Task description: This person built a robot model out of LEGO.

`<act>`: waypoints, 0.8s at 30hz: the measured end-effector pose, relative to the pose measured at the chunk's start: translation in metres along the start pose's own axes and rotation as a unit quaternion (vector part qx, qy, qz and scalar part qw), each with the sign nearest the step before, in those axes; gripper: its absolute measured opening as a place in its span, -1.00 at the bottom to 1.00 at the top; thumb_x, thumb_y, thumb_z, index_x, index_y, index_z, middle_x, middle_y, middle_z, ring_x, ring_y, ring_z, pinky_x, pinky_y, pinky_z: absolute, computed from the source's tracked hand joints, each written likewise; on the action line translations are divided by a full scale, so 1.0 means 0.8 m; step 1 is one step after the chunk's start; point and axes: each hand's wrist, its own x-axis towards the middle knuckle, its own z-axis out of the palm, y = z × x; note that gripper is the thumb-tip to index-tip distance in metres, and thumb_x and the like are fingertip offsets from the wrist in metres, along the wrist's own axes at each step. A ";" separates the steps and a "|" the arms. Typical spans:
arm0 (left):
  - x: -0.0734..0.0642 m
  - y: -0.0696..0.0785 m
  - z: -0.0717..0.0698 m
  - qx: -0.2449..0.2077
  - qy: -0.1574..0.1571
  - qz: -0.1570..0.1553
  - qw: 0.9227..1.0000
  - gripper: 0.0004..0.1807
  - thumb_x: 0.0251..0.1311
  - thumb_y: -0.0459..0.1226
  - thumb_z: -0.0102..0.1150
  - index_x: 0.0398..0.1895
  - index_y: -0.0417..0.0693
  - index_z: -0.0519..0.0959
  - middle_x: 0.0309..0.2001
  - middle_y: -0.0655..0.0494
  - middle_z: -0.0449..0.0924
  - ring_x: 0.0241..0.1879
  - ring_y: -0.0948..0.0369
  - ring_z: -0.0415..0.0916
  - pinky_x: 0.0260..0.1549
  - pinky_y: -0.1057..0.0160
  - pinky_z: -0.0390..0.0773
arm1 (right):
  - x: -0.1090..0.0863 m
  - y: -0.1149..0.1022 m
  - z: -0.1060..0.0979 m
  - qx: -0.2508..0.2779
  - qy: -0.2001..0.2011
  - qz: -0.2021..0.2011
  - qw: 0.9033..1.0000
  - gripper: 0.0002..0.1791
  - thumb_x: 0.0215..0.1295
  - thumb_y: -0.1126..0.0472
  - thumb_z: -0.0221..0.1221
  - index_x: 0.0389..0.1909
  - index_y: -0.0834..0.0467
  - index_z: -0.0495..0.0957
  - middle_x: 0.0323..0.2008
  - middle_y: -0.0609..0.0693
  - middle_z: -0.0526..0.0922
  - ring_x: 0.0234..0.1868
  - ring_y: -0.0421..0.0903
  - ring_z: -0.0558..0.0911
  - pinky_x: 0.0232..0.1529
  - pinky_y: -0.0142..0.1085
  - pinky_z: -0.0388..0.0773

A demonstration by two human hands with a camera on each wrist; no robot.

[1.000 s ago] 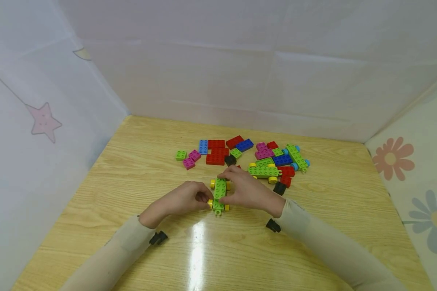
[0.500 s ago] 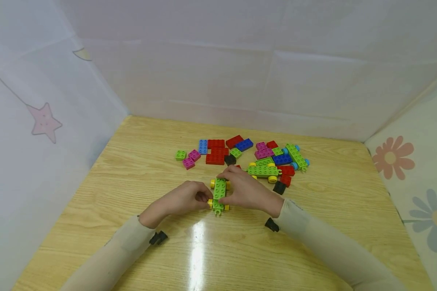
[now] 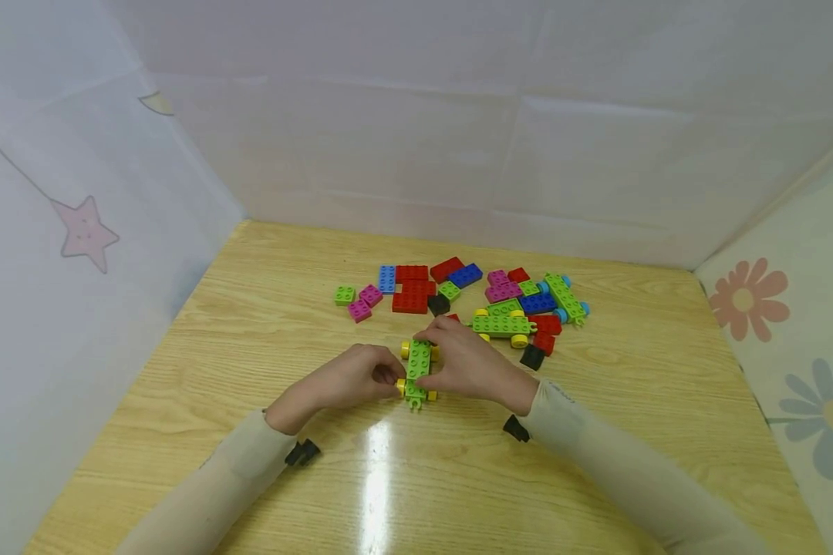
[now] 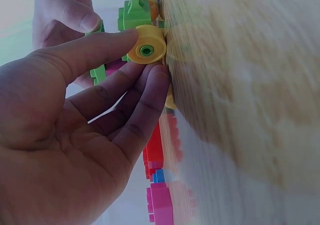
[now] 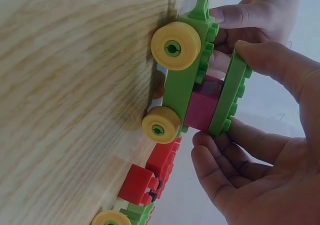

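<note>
1. One green plastic car [image 5: 178,87] on yellow wheels [image 5: 189,46] stands between left hand [image 3: 359,378] and right hand [image 3: 473,359], its long axis running near to far
2. Left hand pinches the car's near left wheel [image 4: 154,41]
3. Right hand grips a green studded plate [image 5: 229,97] by its ends, atop a magenta block [image 5: 201,109]
4. Beyond the car, red plastic bricks [image 3: 411,299]; to its right, a second green car [image 3: 502,327]; neither blocks a hand

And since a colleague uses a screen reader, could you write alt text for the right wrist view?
A right hand holds a green plate stacked on a magenta brick, above a green base with yellow wheels on a wooden table. The left hand is on the far side; red bricks show lower in the picture.
</note>
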 end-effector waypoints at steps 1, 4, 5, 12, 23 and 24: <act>0.000 0.000 0.000 -0.001 0.000 0.000 1.000 -0.79 0.40 -0.33 0.53 0.03 -0.17 0.81 -0.05 0.03 0.84 -0.15 0.36 0.70 -0.07 0.39 0.74 | 0.000 0.000 0.000 0.000 0.002 0.000 1.000 -0.21 0.32 -0.11 0.60 0.49 0.11 0.63 0.28 0.06 0.66 0.21 0.01 0.65 0.37 0.00 0.70; 0.001 0.000 0.000 -0.002 -0.001 -0.001 1.000 -0.79 0.40 -0.33 0.53 0.03 -0.16 0.81 -0.06 0.04 0.84 -0.15 0.36 0.70 -0.07 0.39 0.74 | 0.000 0.001 0.002 0.002 0.008 -0.003 1.000 -0.21 0.31 -0.11 0.60 0.49 0.11 0.63 0.27 0.06 0.66 0.21 0.02 0.65 0.38 0.00 0.70; 0.001 0.000 0.000 -0.002 -0.001 0.000 1.000 -0.79 0.40 -0.33 0.53 0.03 -0.16 0.81 -0.06 0.04 0.84 -0.15 0.36 0.70 -0.07 0.39 0.74 | 0.000 0.002 0.002 0.002 0.010 -0.003 1.000 -0.21 0.31 -0.11 0.60 0.49 0.11 0.63 0.27 0.06 0.66 0.21 0.02 0.66 0.38 0.01 0.70; 0.002 -0.002 0.001 0.004 -0.001 0.001 1.000 -0.80 0.41 -0.33 0.53 0.03 -0.16 0.82 -0.06 0.06 0.84 -0.15 0.36 0.71 -0.07 0.36 0.76 | -0.001 0.006 0.009 0.018 0.020 0.003 1.000 -0.21 0.30 -0.13 0.60 0.48 0.08 0.64 0.29 0.04 0.65 0.26 0.03 0.65 0.42 0.03 0.68; 0.000 0.001 -0.005 0.017 0.037 -0.019 0.999 -0.63 0.39 -0.15 0.57 0.16 -0.11 0.80 0.03 0.10 0.82 -0.04 0.28 0.73 0.06 0.20 0.80 | -0.009 0.013 0.012 0.081 0.024 0.025 0.996 -0.09 0.32 -0.14 0.59 0.60 0.08 0.51 0.50 0.06 0.56 0.49 0.13 0.59 0.54 0.19 0.58; 0.000 0.002 -0.006 0.021 0.046 -0.018 0.999 -0.59 0.39 -0.13 0.58 0.20 -0.11 0.78 0.06 0.09 0.82 -0.01 0.25 0.74 0.09 0.15 0.80 | -0.010 0.013 0.011 0.086 0.026 0.024 0.996 -0.09 0.33 -0.14 0.59 0.61 0.08 0.51 0.50 0.06 0.56 0.49 0.13 0.59 0.53 0.19 0.59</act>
